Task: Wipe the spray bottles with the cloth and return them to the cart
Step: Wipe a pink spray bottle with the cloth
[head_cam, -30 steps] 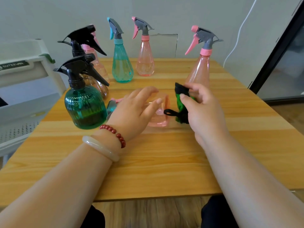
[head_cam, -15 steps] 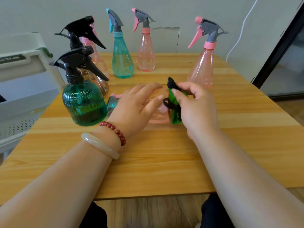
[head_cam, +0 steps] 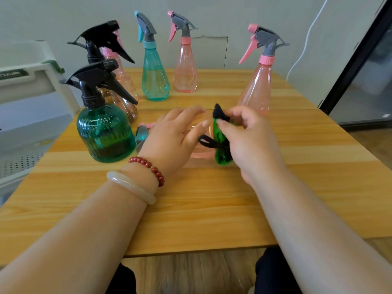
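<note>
At the wooden table (head_cam: 191,209), my left hand (head_cam: 169,134) lies nearly flat over the pink spray bottle (head_cam: 202,153) resting on its side, while my right hand (head_cam: 248,141) pinches the bunched green cloth (head_cam: 220,136) against its base; firm downward pressure should prevent rolling.

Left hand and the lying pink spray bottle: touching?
Touching. The head view shows the left hand laid on the lying pink spray bottle, with the fingers and thumb resting on its clear body and no gap visible.
</note>
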Tool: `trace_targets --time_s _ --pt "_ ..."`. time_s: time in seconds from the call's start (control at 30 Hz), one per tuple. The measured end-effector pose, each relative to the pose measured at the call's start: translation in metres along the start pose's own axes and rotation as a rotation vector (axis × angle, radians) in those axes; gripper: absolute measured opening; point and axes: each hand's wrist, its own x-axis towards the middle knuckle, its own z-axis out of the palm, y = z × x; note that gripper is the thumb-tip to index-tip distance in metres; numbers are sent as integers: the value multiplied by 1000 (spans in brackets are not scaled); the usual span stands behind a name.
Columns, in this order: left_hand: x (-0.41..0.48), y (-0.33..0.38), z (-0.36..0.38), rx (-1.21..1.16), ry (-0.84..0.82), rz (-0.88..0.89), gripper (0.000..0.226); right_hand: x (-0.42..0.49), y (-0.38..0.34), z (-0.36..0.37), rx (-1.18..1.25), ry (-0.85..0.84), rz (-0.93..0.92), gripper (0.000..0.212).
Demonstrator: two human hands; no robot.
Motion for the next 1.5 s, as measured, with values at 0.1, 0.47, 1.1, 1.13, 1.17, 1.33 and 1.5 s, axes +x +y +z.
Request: trace_targets --time_s 0.1,0.47,1.1,1.13,1.17,1.33,1.5 --pt "-2 0 0 -2 0 11 73 0 0 5 -10 35 -34 18" --pt "-1 -2 -1 -19 -8 13 73 5 4 4 -123 22 -36 11" --pt "-2 0 -2 -37 -11 -13 73 2 -2 0 -170 -38 -117 25" --pt "-2 1 -2 -32 -12 -18 72 3 -1 1 -187 -36 -103 24" --pt "-3 2 -2 -31 -12 -22 72 3 -1 1 -204 -38 -101 23" --pt "-3 -2 -3 -38 -13 -18 71 -2 -17 -15 -204 -231 -206 24" --pt "-2 0 -3 -47 -29 -36 72 -3 -13 -13 -114 -182 -168 24"
